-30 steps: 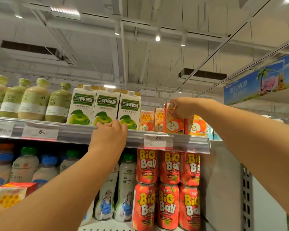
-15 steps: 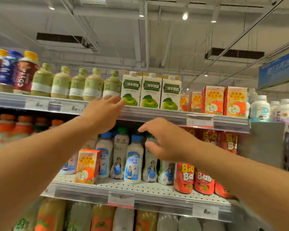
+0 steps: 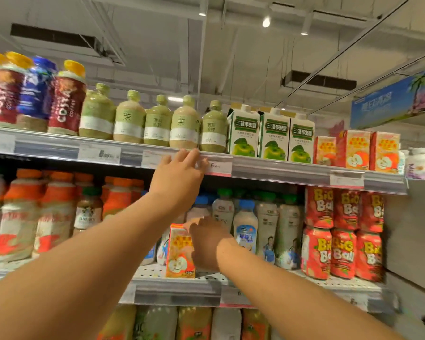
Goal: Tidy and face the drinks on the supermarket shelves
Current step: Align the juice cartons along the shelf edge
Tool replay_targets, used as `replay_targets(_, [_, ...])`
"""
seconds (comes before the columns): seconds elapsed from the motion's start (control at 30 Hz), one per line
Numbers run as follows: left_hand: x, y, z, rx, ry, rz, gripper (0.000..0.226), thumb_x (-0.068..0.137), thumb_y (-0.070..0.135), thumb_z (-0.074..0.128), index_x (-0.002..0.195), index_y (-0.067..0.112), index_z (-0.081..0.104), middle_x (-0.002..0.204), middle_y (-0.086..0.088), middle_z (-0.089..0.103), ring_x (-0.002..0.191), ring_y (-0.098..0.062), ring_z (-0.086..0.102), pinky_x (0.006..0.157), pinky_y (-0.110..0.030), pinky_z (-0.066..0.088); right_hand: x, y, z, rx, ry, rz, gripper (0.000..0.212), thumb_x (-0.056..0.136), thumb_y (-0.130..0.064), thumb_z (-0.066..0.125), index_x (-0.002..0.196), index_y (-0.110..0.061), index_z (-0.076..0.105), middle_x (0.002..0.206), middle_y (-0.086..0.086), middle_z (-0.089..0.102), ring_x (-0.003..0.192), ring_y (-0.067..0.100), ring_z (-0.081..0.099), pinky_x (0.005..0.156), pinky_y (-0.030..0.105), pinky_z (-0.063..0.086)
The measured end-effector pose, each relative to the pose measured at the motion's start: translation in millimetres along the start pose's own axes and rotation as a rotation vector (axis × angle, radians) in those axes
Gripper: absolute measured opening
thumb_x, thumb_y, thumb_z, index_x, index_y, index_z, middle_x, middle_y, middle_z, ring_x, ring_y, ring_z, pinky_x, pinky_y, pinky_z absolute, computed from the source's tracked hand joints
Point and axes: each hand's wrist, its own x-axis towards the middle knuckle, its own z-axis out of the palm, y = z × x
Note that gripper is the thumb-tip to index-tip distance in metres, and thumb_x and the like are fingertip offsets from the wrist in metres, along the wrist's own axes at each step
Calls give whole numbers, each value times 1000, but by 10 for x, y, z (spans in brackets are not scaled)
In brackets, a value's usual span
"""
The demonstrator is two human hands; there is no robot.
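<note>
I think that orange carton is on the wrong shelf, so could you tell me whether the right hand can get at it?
Probably yes: the right hand is already at the orange carton, which stands at the shelf's front edge with nothing before it.

Two arms come into view from the bottom edge, and both are bare along all the length that can be seen: no sleeve, no cuff. The left hand (image 3: 179,177) wears no glove, and on its fingers (image 3: 190,155) I see no ring. The right hand (image 3: 207,244) is bare in the same way (it lies partly in shadow, so small details are hard to read). Neither wrist carries a watch, a bracelet or a band. The forearms look smooth, with no marking or tattoo that I can make out. Both forearms are slightly blurred toward the bottom edge. The rest of the person is outside the picture.
</note>
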Motion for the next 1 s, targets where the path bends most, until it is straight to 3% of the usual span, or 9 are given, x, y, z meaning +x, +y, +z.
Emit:
replay_targets(0.2, [1,106,47,-103,-43,-76,79,77,15,69,146,17,30,149,-11,19,139,-34,13,111,-59,21,69,-61,115,263,137,48,55,91,-40,62,133,-16,37,124,11,54,113,31,51,93,44,47])
replay_targets(0.33, [27,82,40,-147,-71,-81,80,76,16,68,146,19,29,148,-10,18,138,-33,11,110,-63,18,24,-49,27,336,141,41,48,88,-33,68,125,-19,42,120,7,55,108,28,54,91,43,49])
replay_targets(0.47, [43,136,-27,-172,-112,-117,66,77,23,61,138,22,35,144,-10,21,134,-34,15,109,-66,21,-353,127,-41,274,184,-1,46,86,-17,65,127,-18,44,119,9,55,102,27,52,90,44,49])
replay_targets(0.6, [160,382,-124,-304,-11,-303,38,86,31,51,124,24,49,133,-13,38,126,-38,27,102,-64,29,-939,673,-122,203,288,-139,32,87,-7,57,117,-13,48,114,7,50,109,25,44,91,42,44])
replay_targets(0.73, [422,973,-147,-292,141,-98,47,91,36,53,136,24,45,143,-11,39,136,-34,24,111,-54,24,-1368,1331,-277,165,292,-173,42,89,-23,66,127,-20,50,121,-1,53,112,15,43,96,32,39])
replay_targets(0.87, [833,1699,-141,-272,53,11,61,93,46,50,146,22,30,149,-5,35,139,-29,25,112,-48,25,-1661,1955,-423,125,316,-162,43,89,-25,67,129,-22,51,123,-2,54,115,14,43,99,34,41])
replay_targets(1.0, [1077,2165,-131,-143,-110,-92,61,92,50,52,143,27,27,146,-3,35,135,-30,29,106,-68,20,-1878,2467,-598,130,346,-149,43,89,-27,67,129,-26,52,124,-6,54,115,12,45,98,30,43])
